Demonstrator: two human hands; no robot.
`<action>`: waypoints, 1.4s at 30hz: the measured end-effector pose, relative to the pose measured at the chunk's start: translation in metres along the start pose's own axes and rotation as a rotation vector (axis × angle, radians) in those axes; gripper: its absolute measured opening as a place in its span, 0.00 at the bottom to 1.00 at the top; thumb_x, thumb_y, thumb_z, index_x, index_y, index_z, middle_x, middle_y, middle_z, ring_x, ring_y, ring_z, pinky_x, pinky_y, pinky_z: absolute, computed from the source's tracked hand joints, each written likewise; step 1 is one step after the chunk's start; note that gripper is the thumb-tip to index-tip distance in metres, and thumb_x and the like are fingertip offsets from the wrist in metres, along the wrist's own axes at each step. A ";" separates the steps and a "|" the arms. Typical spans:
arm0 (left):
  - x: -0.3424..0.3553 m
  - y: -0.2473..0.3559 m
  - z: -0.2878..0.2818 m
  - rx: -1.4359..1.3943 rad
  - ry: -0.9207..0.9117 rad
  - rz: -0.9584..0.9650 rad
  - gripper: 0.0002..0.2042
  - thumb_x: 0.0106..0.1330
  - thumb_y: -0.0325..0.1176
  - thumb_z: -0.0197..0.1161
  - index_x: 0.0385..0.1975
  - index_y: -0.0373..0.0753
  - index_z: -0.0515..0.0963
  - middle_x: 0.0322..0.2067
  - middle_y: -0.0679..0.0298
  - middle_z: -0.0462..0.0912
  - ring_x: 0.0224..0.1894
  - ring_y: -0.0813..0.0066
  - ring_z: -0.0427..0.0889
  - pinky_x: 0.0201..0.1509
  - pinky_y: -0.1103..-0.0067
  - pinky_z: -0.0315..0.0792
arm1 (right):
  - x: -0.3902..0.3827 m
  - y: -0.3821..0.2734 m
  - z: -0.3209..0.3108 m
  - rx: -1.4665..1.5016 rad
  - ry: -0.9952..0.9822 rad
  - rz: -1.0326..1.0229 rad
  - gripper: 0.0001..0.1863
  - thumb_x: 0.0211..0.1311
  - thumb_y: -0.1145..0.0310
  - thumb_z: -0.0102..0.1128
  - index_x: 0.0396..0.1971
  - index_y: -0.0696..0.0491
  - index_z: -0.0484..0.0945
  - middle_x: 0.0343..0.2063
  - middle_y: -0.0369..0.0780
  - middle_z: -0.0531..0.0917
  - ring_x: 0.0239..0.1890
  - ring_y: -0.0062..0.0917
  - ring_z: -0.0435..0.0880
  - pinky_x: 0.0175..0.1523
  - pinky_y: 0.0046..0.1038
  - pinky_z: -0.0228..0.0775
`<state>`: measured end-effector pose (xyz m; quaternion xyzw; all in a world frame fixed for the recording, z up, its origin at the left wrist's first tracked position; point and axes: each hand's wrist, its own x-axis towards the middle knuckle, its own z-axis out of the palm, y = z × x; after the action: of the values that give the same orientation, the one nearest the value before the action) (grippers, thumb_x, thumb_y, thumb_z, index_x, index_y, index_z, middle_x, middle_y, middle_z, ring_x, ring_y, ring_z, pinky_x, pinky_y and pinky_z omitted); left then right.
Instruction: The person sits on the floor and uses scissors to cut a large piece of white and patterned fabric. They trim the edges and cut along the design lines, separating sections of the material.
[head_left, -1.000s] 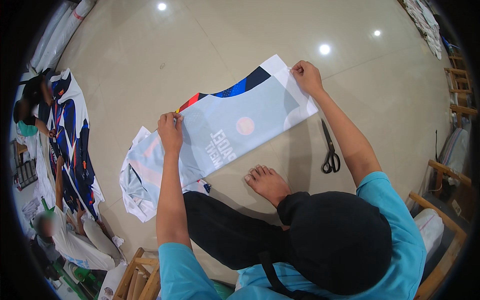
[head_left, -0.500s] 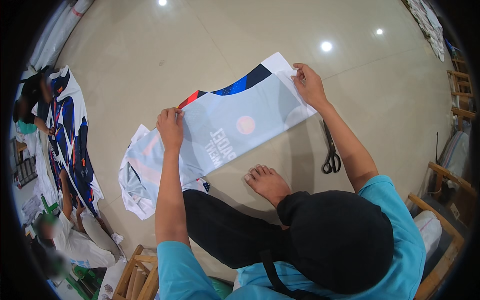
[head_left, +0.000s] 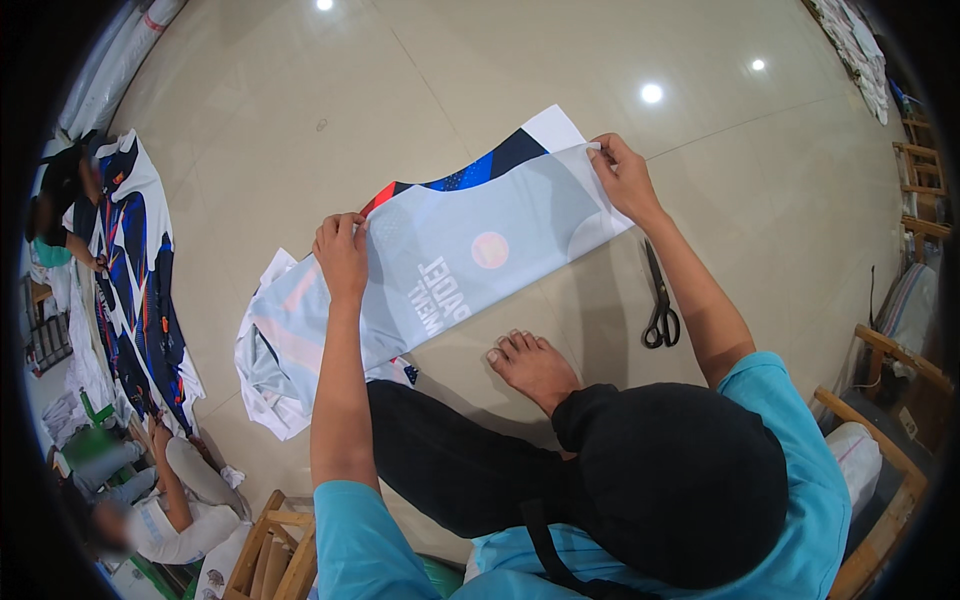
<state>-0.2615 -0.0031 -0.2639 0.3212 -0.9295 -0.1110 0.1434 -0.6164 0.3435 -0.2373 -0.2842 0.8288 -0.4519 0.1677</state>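
A printed fabric panel (head_left: 420, 240) lies folded on the floor in front of me, its pale grey-blue reverse side up. Navy, blue, red and white print shows along its far edge. With my left hand (head_left: 341, 255) I pinch that far edge near the red part. At the right end, my right hand (head_left: 622, 182) pinches the corner of the upper layer, beside the white strip of the layer below. Black scissors (head_left: 659, 310) rest on the floor under my right forearm, apart from the cloth. The panel's left end is bunched with white pieces (head_left: 275, 400).
My bare foot (head_left: 535, 368) is close to the panel's near edge. At the left, other people handle dark blue printed fabric (head_left: 140, 290) on the floor. Wooden frames (head_left: 275, 545) stand at lower left and along the right. Wrapped rolls (head_left: 120, 70) lie at upper left.
My right hand has closed on the upper layer's corner and shifted slightly down, drawing that layer's edge straighter. My left hand stays nearly in place. A person at lower left has changed posture.
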 end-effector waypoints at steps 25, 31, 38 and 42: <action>-0.017 -0.008 -0.028 -0.233 0.066 -0.102 0.10 0.85 0.34 0.61 0.53 0.34 0.76 0.45 0.46 0.88 0.46 0.42 0.88 0.50 0.59 0.81 | -0.007 -0.016 0.002 0.021 0.212 -0.144 0.09 0.84 0.67 0.63 0.53 0.57 0.80 0.32 0.43 0.88 0.32 0.30 0.86 0.45 0.31 0.79; 0.018 -0.010 -0.036 -0.175 -0.157 -0.091 0.13 0.86 0.36 0.61 0.59 0.34 0.77 0.52 0.43 0.89 0.52 0.39 0.88 0.54 0.57 0.80 | 0.062 -0.003 0.023 -0.219 0.067 -0.090 0.13 0.81 0.60 0.67 0.51 0.55 0.83 0.31 0.47 0.87 0.30 0.36 0.84 0.41 0.36 0.77; 0.012 -0.020 -0.031 -0.182 -0.197 -0.049 0.18 0.83 0.39 0.64 0.63 0.34 0.77 0.56 0.43 0.87 0.57 0.39 0.86 0.60 0.56 0.78 | 0.081 0.008 0.036 -0.301 0.023 -0.090 0.15 0.81 0.56 0.67 0.50 0.54 0.82 0.32 0.47 0.89 0.34 0.41 0.89 0.43 0.41 0.79; 0.005 -0.023 -0.025 -0.067 -0.082 0.064 0.23 0.79 0.42 0.70 0.65 0.35 0.77 0.57 0.47 0.86 0.61 0.44 0.84 0.65 0.57 0.75 | 0.080 0.008 0.036 -0.335 0.048 -0.108 0.17 0.79 0.54 0.69 0.52 0.53 0.82 0.31 0.46 0.88 0.35 0.41 0.89 0.44 0.41 0.79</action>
<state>-0.2441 -0.0267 -0.2459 0.2813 -0.9402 -0.1503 0.1194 -0.6624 0.2734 -0.2650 -0.3413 0.8797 -0.3227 0.0736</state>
